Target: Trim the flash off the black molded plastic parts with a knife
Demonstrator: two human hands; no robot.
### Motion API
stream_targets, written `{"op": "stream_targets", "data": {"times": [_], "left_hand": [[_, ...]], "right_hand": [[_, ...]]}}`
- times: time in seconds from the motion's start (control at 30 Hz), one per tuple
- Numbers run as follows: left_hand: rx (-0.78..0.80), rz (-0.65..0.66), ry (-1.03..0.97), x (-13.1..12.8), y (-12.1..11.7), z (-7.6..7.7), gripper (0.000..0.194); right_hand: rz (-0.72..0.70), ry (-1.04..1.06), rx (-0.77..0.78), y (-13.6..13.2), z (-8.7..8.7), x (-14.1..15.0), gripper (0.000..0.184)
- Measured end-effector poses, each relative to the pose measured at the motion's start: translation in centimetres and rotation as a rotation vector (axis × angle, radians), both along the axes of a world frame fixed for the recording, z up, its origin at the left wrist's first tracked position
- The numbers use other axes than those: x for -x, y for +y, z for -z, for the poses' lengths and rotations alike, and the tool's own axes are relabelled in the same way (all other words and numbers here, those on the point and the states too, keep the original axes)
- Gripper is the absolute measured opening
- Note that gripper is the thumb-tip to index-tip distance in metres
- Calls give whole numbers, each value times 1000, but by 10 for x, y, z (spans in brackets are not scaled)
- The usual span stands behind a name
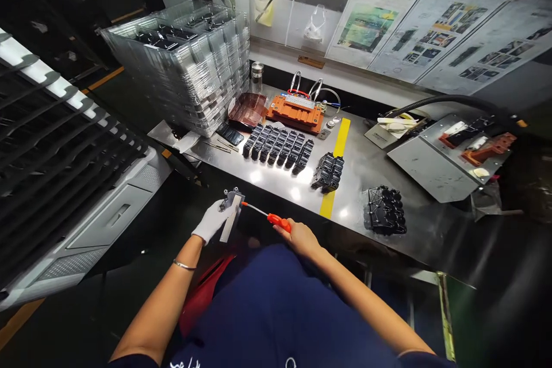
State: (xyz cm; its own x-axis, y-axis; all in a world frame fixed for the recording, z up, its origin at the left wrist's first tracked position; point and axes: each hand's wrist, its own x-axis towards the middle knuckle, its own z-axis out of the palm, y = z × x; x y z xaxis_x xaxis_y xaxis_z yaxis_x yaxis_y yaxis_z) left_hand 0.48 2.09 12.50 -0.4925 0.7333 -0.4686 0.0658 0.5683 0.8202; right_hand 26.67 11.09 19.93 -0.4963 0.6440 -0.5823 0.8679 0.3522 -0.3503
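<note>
My left hand (214, 219), in a white glove, is closed around a small dark part (235, 194) with a pale flat bar (230, 219) along it. Whether bar and part are one piece I cannot tell. Bare, my right hand (301, 237) grips a red-handled tool (279, 222) with a thin metal shaft. Its orange tip reaches the edge of the dark part; contact is too small to make out. Both hands are in front of the metal bench's near edge. Rows of black moulded parts (278, 148) lie on the bench beyond, with a black stack (328, 172) to their right.
Another black group (385, 210) sits farther right. Tall clear trays (207, 75) stand at the back left. An orange fixture (297, 112) with hoses is behind the rows. A grey machine (435, 155) occupies the right. A phone (231, 134) lies near thin rods. A slatted grey unit (107, 224) flanks me left.
</note>
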Motion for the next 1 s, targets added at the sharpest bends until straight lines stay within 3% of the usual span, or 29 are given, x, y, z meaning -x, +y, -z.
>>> {"op": "stream_targets", "data": {"times": [0.3, 0.47, 0.57, 0.7, 0.87, 1.0], "left_hand": [[39, 137, 33, -31, 14, -6, 48], [165, 208, 127, -54, 45, -5, 41], [167, 268, 179, -87, 86, -7, 50], [99, 411, 236, -158, 166, -18, 60], [101, 463, 437, -233, 269, -18, 66], [120, 494, 544, -257, 319, -10, 57]], "right_hand": [[81, 7, 37, 17, 5, -29, 53], [206, 261, 199, 32, 19, -79, 50], [419, 478, 279, 43, 32, -121, 56], [689, 605, 283, 52, 42, -168, 72], [735, 658, 319, 55, 45, -204, 73], [746, 664, 338, 54, 50, -226, 64]]}}
